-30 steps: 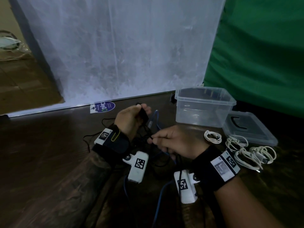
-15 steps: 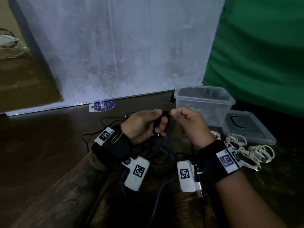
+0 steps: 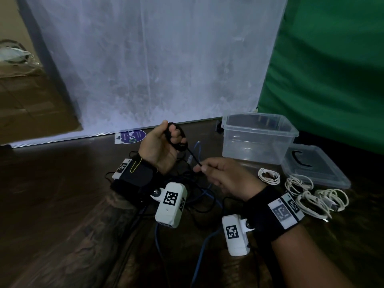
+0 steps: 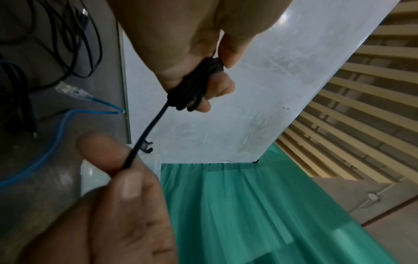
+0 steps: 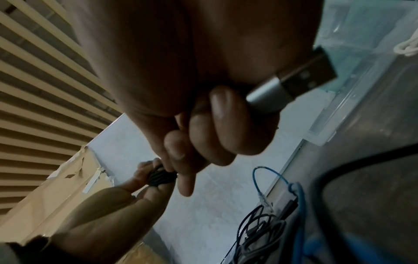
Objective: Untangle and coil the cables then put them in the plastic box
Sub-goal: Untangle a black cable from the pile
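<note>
My left hand (image 3: pixel 164 142) is raised over the table and holds a small coil of black cable (image 3: pixel 176 136) wound round its fingers; the left wrist view shows the same coil (image 4: pixel 196 84). A taut strand runs down from it to my right hand (image 3: pixel 209 169), which pinches it between thumb and forefinger. The right wrist view shows the silver USB plug (image 5: pixel 291 84) of this cable sticking out past my curled fingers. Under both hands lies a tangle of black cables (image 3: pixel 199 196) and a blue network cable (image 3: pixel 205 242). The clear plastic box (image 3: pixel 257 138) stands uncovered to the right.
The box's lid (image 3: pixel 315 169) lies flat to the right of the box. Several coiled white cables (image 3: pixel 303 190) rest in front of it. A white board (image 3: pixel 155 65) stands along the table's back edge, a green cloth (image 3: pixel 332 69) hangs behind the box.
My left hand has lifted the black coil higher and turned palm up. My right hand has dropped away from it, drawing the strand out downward and to the right.
</note>
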{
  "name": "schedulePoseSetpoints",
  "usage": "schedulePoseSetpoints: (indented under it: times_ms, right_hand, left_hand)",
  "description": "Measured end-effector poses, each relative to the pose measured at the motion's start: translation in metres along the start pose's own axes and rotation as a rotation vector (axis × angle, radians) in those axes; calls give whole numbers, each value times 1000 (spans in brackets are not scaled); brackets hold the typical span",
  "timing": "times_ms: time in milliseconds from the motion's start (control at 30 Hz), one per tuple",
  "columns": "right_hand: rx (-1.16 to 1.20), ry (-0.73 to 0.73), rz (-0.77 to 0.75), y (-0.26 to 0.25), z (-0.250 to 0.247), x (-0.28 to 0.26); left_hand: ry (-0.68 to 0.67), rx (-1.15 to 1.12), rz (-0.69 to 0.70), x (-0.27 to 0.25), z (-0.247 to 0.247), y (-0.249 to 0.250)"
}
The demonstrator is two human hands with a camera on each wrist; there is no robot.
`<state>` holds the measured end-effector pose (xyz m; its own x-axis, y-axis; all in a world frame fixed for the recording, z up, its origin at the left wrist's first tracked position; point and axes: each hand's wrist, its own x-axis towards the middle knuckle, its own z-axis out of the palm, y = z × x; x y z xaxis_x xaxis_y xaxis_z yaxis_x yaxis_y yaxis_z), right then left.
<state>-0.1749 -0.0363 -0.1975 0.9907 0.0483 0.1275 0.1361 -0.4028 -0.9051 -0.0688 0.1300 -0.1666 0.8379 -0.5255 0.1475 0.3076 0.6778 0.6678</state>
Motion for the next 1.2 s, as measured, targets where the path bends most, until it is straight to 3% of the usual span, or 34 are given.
schedulePoseSetpoints:
  times_ms: [267, 500, 700, 900, 1033, 1200]
  right_hand:
    - [54, -50, 7, 0, 0, -1]
    - [-68, -81, 23, 5, 1, 1]
    - [163, 53, -68, -2, 7, 2]
    - [-41, 215, -178, -3, -4, 3]
    - [-74, 197, -175, 0, -8, 4]
    - [-38, 143, -183, -5, -8, 0]
  left_hand:
    - [71, -88, 14, -1, 2, 0]
    - [174, 131, -57, -4, 5, -7]
    - [73, 254, -152, -13, 18, -27]
    - [-71, 196, -221, -16, 19, -30]
    - [-158, 156, -305, -17, 16, -24]
    - [-211, 276, -276, -17, 14, -14]
